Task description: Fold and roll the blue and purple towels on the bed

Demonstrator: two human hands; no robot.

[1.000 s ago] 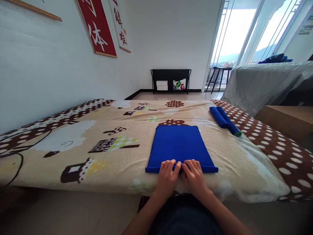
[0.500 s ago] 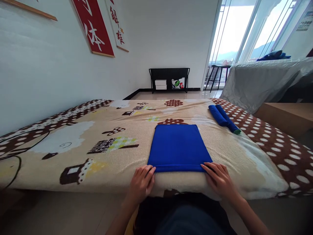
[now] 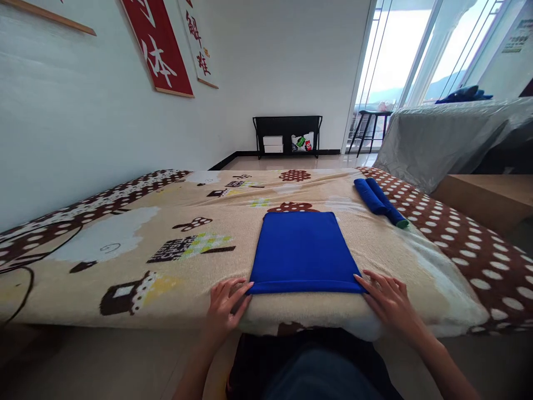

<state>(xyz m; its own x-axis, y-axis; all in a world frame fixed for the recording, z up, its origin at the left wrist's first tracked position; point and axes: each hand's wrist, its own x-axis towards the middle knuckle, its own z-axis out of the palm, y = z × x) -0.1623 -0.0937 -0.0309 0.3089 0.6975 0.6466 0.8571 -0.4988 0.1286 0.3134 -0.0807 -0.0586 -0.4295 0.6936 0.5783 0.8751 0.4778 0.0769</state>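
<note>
A blue cloth (image 3: 303, 250) lies flat on the patterned blanket, a narrow folded band along its near edge. My left hand (image 3: 227, 300) is at the near left corner, its fingertips touching the edge of the cloth. At the near right corner, my right hand (image 3: 385, 297) has its thumb and index finger on the cloth, the other fingers spread to the right. Whether either hand pinches the fabric is hard to make out. Two rolled blue cloths (image 3: 377, 201) rest side by side, farther back on the right.
The beige blanket (image 3: 200, 194) with brown polka-dot borders covers the bed. A cardboard box (image 3: 485, 194) and a plastic-covered piece of furniture (image 3: 437, 133) stand to the right. A black rack (image 3: 287, 128) is against the far wall, with a stool (image 3: 370, 125) near the window.
Both hands have moved outward along the near edge of the blue cloth, the left one to the left and the right one to the right. Their fingers now sit at its corners.
</note>
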